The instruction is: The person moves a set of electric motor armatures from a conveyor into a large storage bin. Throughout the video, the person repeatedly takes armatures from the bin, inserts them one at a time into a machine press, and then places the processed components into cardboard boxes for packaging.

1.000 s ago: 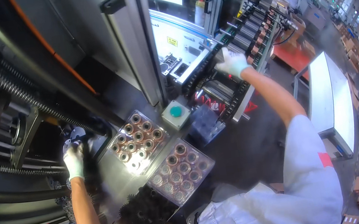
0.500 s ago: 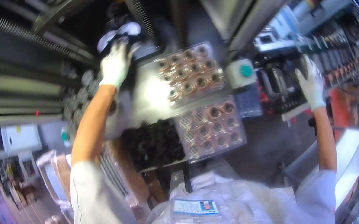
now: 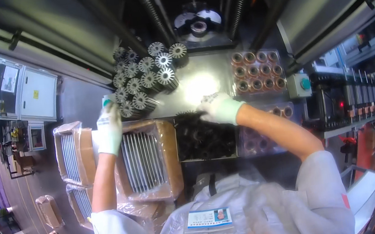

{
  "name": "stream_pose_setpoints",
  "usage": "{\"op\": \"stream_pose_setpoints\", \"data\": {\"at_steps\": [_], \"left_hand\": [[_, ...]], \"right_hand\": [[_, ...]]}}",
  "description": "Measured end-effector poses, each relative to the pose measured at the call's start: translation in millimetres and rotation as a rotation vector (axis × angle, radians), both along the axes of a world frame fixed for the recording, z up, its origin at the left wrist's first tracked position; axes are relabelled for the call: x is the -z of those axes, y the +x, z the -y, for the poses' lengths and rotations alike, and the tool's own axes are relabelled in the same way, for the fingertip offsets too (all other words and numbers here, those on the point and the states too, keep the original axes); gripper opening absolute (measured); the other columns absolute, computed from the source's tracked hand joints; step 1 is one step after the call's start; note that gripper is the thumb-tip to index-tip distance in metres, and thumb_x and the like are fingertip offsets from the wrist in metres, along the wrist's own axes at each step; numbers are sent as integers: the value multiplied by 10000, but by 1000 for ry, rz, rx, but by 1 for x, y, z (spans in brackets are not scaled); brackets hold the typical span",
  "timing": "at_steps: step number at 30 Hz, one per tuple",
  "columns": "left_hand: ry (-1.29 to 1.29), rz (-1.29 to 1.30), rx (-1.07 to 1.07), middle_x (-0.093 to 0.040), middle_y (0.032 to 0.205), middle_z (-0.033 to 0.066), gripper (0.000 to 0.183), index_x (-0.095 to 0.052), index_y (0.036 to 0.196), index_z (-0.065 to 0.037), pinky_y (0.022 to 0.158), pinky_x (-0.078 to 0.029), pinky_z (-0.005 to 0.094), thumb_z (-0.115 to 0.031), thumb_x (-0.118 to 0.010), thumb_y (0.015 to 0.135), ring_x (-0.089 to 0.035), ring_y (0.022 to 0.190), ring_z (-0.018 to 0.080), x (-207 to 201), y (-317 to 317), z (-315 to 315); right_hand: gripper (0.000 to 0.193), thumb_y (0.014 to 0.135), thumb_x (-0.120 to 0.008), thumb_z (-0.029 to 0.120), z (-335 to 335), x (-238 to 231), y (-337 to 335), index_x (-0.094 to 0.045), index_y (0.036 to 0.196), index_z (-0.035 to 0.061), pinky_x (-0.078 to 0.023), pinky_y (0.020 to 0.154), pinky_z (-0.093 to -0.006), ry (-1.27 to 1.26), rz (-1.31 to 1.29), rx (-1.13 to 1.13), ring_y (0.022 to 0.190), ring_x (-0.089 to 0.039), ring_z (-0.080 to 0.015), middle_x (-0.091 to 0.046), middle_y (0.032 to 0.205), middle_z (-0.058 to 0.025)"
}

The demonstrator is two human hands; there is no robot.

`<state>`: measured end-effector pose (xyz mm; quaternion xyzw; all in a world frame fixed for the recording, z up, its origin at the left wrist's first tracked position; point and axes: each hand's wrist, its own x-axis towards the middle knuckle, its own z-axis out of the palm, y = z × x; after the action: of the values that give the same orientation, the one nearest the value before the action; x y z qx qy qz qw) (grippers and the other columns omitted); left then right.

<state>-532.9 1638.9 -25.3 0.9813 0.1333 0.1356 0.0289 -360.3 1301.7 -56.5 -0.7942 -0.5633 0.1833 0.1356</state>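
Observation:
My left hand (image 3: 109,129), in a white glove, is at the left end of the metal table. Its fingers are stretched out at a small box with a green button (image 3: 106,102); whether they touch it I cannot tell. My gloved right hand (image 3: 220,109) is over the far edge of a bin of black plastic parts (image 3: 201,139). Its fingers are curled down, and what they hold, if anything, is hidden. Slotted metal cores (image 3: 148,80) stand in a cluster beyond my left hand. Farther back, a round part sits in the machine's fixture (image 3: 199,27).
A clear tray of copper-coloured rings (image 3: 257,70) lies on the right, with a second tray (image 3: 260,140) partly behind my right forearm. A white box with a green button (image 3: 299,85) stands at right. Cartons of metal rods (image 3: 143,161) are at lower left. Machine posts (image 3: 278,9) flank the table.
My left hand has left the machine's fixture and come back to the left button box. My right hand has moved from the rack at right to the black parts. The view has turned left.

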Motion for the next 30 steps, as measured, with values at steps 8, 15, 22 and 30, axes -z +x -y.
{"op": "stream_pose_setpoints", "data": {"at_steps": [8, 15, 22, 30], "left_hand": [[-63, -27, 187, -613, 1262, 135, 384, -657, 1239, -94, 1030, -427, 443, -232, -714, 886, -567, 1164, 338, -24, 19, 56], [19, 76, 250, -591, 1237, 83, 455, -645, 1092, -108, 1108, -349, 514, -149, -818, 674, -507, 1238, 346, 11, 34, 50], [37, 33, 359, -565, 1310, 117, 393, -591, 1032, -103, 1180, -221, 607, -127, -802, 702, -457, 1349, 338, 0, 26, 75], [-528, 317, 252, -594, 1272, 203, 358, -566, 954, -15, 825, -574, 372, -30, -831, 714, -647, 1078, 344, -67, 40, 112]], "right_hand": [[304, 877, -654, 287, 3, -48, 22, -703, 1027, 28, -533, 751, -354, 1, -521, 419, 770, -687, -234, -716, 886, -141], [187, 833, -720, 91, 53, -57, 37, -700, 977, -27, -527, 713, -270, 394, -801, 615, 749, -631, -85, -707, 854, -66], [324, 948, -633, 53, 68, -105, 54, -658, 1267, 12, -509, 698, -210, 752, -955, 623, 783, -602, -47, -693, 957, -2], [333, 952, -581, 56, -4, -162, 143, -654, 1273, 8, -430, 610, -201, 1024, -603, 575, 699, -514, -25, -682, 945, 24]]}}
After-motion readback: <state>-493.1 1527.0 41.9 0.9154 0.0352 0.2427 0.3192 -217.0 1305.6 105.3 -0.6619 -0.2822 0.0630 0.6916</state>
